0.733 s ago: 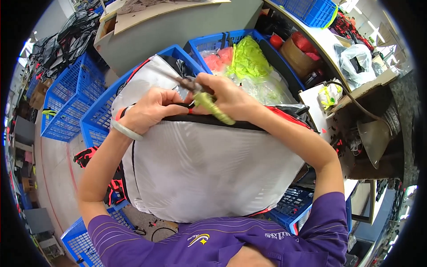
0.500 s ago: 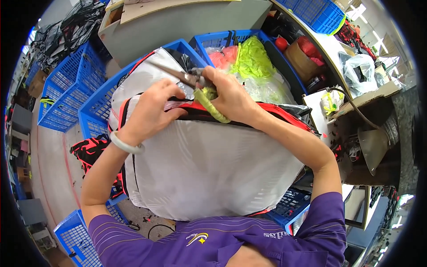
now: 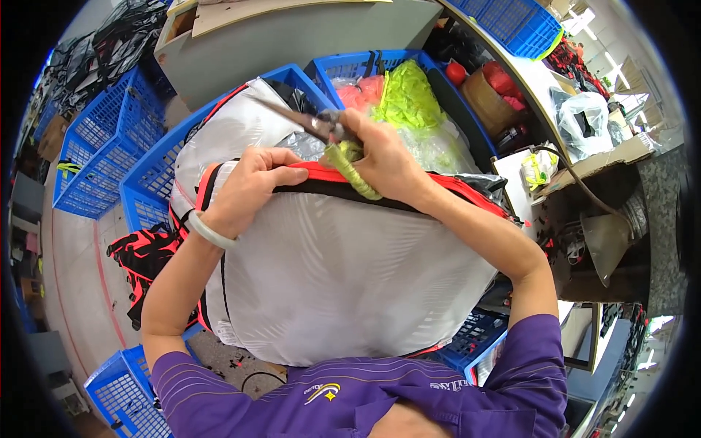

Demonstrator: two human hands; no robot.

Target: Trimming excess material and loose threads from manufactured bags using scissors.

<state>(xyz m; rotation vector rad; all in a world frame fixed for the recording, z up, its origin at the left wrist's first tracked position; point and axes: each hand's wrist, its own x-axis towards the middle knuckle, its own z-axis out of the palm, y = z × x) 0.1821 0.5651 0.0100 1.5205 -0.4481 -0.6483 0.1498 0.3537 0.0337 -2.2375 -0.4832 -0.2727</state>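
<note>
A large light-grey fabric piece (image 3: 343, 285), edged with a red and black band (image 3: 321, 174), spreads in front of me over blue crates. Thumb and fingers of my left hand (image 3: 255, 182) pinch the band near its left part. Just right of it, my right hand (image 3: 380, 153) grips scissors (image 3: 310, 124) whose handle is wrapped in yellow-green material. Their blades point up and left, above the fabric and apart from the band. A pale ring-shaped bracelet (image 3: 212, 231) circles my left wrist.
A blue crate (image 3: 328, 67) beyond my right hand holds yellow-green and pink material in clear plastic. More blue crates (image 3: 102, 146) stand at the left. A grey cabinet (image 3: 292, 51) closes off the far side. At right are a white worktable (image 3: 533, 84) and a bent cable (image 3: 584, 175).
My left hand has shifted slightly left and now has its thumb on top of the band. The red edge shows more plainly between my hands. The scissors stay in my right hand.
</note>
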